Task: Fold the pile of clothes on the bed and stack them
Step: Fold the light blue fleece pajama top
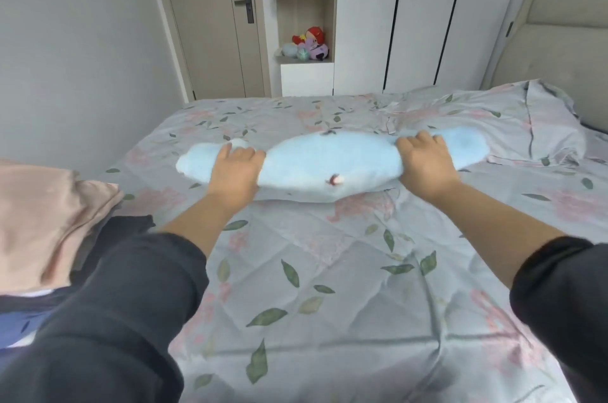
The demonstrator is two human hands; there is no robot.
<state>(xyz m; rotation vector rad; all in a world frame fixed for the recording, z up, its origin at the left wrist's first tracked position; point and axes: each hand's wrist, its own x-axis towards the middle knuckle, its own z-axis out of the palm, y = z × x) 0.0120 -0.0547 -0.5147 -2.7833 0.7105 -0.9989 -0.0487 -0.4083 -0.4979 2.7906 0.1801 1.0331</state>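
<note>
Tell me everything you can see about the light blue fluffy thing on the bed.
The light blue garment looks like fluffy fleece, bunched into a long roll crosswise on the floral bed, bulging mid-length and at both ends. A small red-and-white mark shows near its front edge. The left hand grips it left of the middle, the right hand nearer its right end.

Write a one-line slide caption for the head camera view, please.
Left hand and right hand grip a fluffy light-blue garment over the floral bed, beside a stack of clothes.
</note>
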